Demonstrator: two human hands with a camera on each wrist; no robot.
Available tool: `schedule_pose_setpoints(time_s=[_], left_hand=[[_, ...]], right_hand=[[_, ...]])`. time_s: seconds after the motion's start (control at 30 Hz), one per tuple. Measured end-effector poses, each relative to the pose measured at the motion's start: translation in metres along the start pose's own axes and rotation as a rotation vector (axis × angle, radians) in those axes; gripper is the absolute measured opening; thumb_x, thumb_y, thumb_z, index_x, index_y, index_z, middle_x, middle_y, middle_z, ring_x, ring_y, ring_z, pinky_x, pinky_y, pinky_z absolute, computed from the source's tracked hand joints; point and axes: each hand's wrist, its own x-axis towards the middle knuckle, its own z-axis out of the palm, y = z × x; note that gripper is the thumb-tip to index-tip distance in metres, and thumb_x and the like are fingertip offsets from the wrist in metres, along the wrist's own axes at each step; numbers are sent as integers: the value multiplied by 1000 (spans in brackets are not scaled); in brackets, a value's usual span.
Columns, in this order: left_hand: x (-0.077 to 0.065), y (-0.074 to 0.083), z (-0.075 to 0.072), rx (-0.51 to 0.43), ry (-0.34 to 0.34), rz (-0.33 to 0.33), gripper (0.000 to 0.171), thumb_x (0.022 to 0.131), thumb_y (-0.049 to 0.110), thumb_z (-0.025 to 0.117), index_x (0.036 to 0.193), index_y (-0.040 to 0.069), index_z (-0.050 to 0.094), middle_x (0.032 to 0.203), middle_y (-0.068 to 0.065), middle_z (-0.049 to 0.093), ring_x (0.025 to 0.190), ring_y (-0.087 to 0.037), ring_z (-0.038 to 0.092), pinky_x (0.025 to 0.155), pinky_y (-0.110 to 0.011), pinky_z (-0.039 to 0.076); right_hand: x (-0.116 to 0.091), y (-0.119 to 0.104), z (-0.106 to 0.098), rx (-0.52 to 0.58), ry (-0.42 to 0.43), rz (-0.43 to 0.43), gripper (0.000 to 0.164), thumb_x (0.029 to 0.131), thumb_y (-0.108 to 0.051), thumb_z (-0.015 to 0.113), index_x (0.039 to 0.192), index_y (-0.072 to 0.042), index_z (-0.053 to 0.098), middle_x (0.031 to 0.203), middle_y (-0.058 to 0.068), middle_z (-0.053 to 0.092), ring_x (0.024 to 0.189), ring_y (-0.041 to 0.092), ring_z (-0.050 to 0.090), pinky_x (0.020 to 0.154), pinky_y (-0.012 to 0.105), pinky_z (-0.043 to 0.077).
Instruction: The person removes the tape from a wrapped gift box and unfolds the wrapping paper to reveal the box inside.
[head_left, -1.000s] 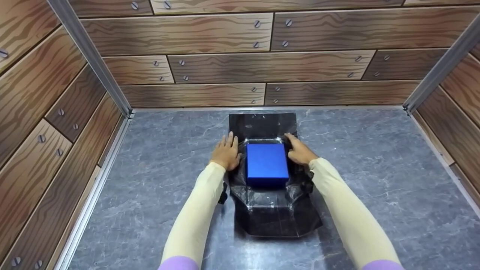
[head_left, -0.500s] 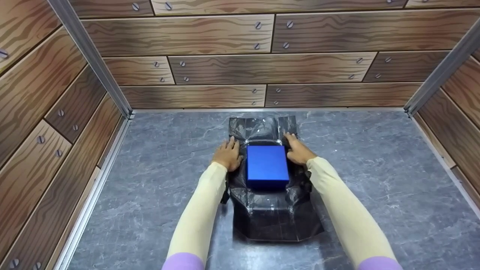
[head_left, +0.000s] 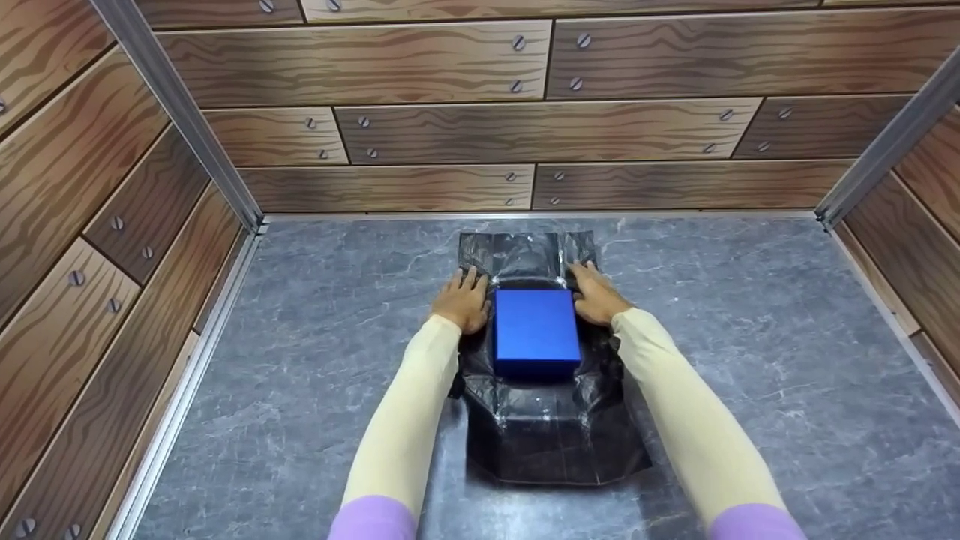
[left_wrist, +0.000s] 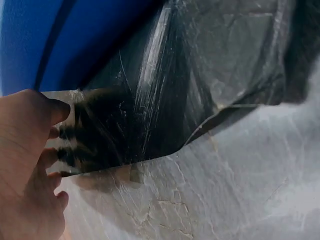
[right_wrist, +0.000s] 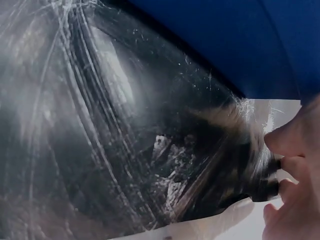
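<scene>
A blue box (head_left: 537, 324) lies flat on a creased, shiny black plastic sheet (head_left: 555, 450). My left hand (head_left: 459, 301) is at the sheet's left side, beside the box, its fingers pointing forward over the sheet. Across from it, my right hand (head_left: 596, 296) touches the sheet at the right of the box, fingers also stretched forward. In the left wrist view the thumb and fingertips of the left hand (left_wrist: 30, 155) meet the sheet's edge below the blue box (left_wrist: 30, 45). The right wrist view has the right hand's fingertips (right_wrist: 287, 185) against the sheet's dark edge.
Grey marble-patterned floor (head_left: 322, 337) surrounds the sheet. Wood-patterned walls (head_left: 420, 135) stand at the back and both sides, with metal strips (head_left: 187, 142) in the corners. The sheet's far flap (head_left: 525, 251) lies close to the back wall.
The far flap went from flat and dark to creased and shinier. My left hand has shifted slightly right, toward the box; the right hand has barely moved. The box stays put on the sheet.
</scene>
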Motion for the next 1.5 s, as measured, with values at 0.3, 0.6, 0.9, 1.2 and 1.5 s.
schedule_pose_setpoints(time_s=[0.3, 0.6, 0.9, 1.2, 1.5], left_hand=[[8, -6, 7, -57, -38, -15, 57, 108, 27, 40, 161, 9, 27, 166, -16, 20, 153, -38, 17, 123, -48, 21], [6, -6, 4, -52, -39, -6, 56, 107, 26, 42, 159, 8, 31, 165, -17, 23, 151, -39, 21, 122, -49, 23], [-2, -4, -1, -65, -30, -15, 56, 108, 26, 41, 160, 9, 30, 166, -16, 21, 152, -39, 20, 122, -50, 23], [-19, -3, -9, -36, 14, 90, 52, 107, 24, 46, 152, -1, 41, 163, -21, 25, 151, -39, 22, 123, -48, 22], [-52, 0, -10, -223, -171, 185, 65, 103, 26, 54, 155, -4, 32, 165, -23, 18, 152, -40, 13, 125, -47, 13]], right_hand=[[-2, 4, 1, -10, -64, 3, 65, 94, -6, 44, 150, 19, 22, 157, 41, 16, 147, 56, 11, 121, 63, 8], [-3, 0, -3, -64, -148, 32, 66, 93, -5, 43, 152, 15, 24, 161, 35, 12, 148, 54, 9, 118, 69, 6], [-6, 1, -2, -104, -133, 30, 64, 96, -10, 41, 154, 11, 25, 162, 32, 15, 148, 53, 11, 118, 70, 6], [-22, -4, -7, -79, -49, -57, 57, 98, -7, 48, 148, 15, 35, 158, 36, 23, 147, 53, 15, 119, 66, 9], [-47, -11, -17, -11, -207, -57, 63, 95, -8, 63, 144, 21, 36, 152, 42, 27, 142, 58, 25, 118, 63, 18]])
